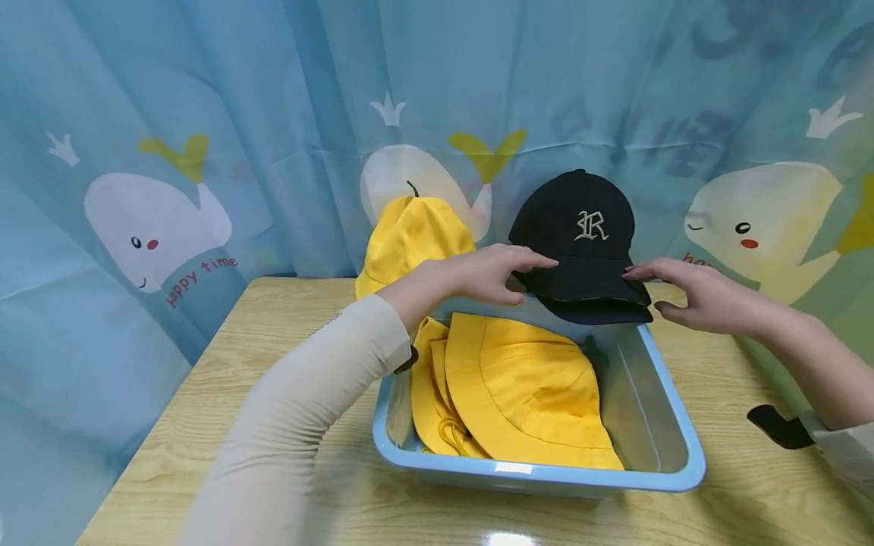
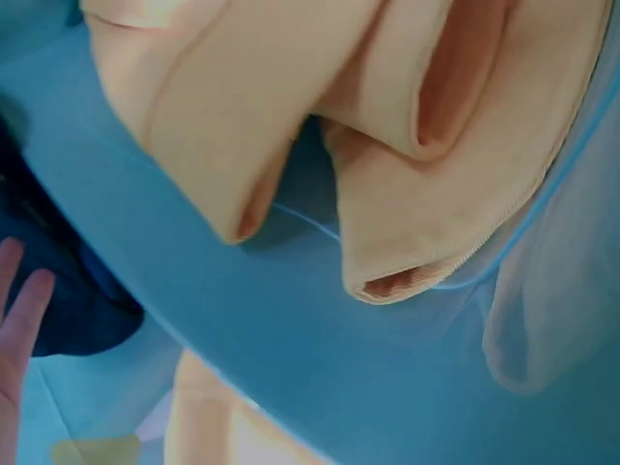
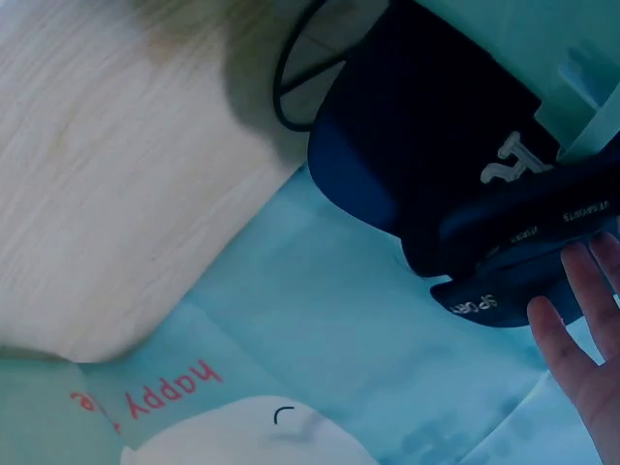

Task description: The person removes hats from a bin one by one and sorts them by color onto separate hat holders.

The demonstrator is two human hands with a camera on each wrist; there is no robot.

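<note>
A black cap point(image 1: 573, 212) with a pale letter R stands at the back edge of a blue plastic bin point(image 1: 532, 470), its brim toward me. A second dark brim edge shows under the first. My left hand point(image 1: 488, 274) is at the brim's left side, index finger stretched over it and thumb spread below. At the right corner of the brim, my right hand point(image 1: 703, 296) has its fingertips against it. The right wrist view shows straight fingers point(image 3: 591, 291) on the dark brim. Yellow brimmed hats point(image 1: 532, 379) lie overlapped inside the bin.
Behind the bin at left sits another yellow hat point(image 1: 416, 235) with a dark loop on top. The wooden table point(image 1: 300, 394) carries the bin. A blue curtain point(image 1: 287, 98) with whale prints hangs at the back. A black strap loop point(image 3: 281, 77) shows beside the cap.
</note>
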